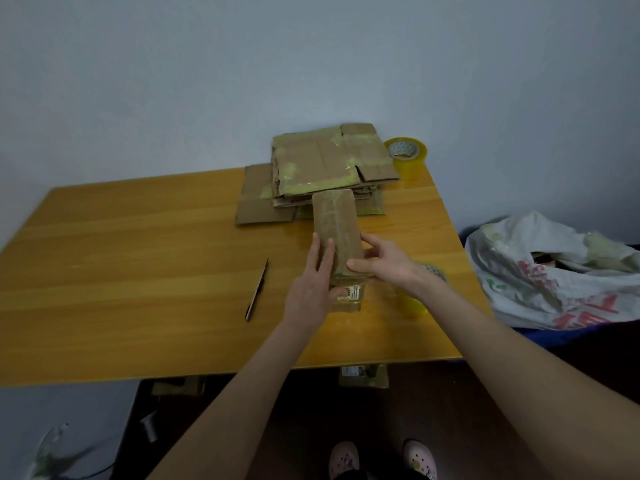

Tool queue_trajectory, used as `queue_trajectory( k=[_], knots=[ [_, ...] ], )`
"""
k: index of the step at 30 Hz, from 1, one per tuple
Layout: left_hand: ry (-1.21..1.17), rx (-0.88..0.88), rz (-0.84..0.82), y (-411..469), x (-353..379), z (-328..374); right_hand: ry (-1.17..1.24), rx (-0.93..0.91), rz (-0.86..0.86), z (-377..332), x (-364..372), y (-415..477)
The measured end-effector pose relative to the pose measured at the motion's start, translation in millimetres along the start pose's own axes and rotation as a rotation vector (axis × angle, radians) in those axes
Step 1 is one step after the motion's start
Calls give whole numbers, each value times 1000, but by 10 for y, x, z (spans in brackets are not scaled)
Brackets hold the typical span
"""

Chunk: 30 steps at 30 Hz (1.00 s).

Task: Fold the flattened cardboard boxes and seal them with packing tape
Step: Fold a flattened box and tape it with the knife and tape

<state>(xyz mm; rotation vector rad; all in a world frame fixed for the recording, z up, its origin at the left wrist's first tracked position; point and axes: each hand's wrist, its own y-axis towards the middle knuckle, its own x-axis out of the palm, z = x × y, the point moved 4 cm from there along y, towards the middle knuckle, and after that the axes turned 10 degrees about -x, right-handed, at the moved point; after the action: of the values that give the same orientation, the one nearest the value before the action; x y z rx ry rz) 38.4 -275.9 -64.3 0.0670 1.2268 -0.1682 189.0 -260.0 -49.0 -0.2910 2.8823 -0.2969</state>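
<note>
A yellow wooden table (138, 271) stands against a pale wall. Right of its middle sits a taped cardboard box (337, 223), just before the stack of flattened boxes (322, 161). The left hand (311, 282) presses straight, closed fingers against its left side. The right hand (388, 261) pinches its near right edge.

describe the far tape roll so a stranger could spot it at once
On the wooden table, look to the far right corner by the wall, just right of the stack of flattened cardboard. The yellowish tape roll sits there in full view; the other roll is nearer, half hidden behind the right forearm.
</note>
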Motion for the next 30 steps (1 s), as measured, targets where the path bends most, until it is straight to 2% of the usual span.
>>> queue_trajectory(
  k=[5,7,9,11,15,17,21,25,30],
  knots=[
    [16,-36,-18,-24,-13,94,-90,-23,42,114,-17,41],
    [110,-67,-1,-14,-57,151,-188,-45,83,142,-116,55],
    [223,-52,31,-1,-114,228,-407,-7,194,203,-336,4],
    [224,-27,-7,14,-110,275,-696,130,260,302,-568,-133],
    [144,-47,-62,30,-91,291,-1109,361,-24,595,-619,-333],
    [138,-42,-50,23,-91,295,-1215,332,-93,700,-557,-369],
    [88,-3,-20,15,-68,319,-1148,145,25,680,-532,-340],
    [22,41,-1,-15,-41,350,-951,79,185,432,-642,-251],
    [44,23,-41,-5,-151,449,-839,-82,368,-13,-866,-231]
  ],
)
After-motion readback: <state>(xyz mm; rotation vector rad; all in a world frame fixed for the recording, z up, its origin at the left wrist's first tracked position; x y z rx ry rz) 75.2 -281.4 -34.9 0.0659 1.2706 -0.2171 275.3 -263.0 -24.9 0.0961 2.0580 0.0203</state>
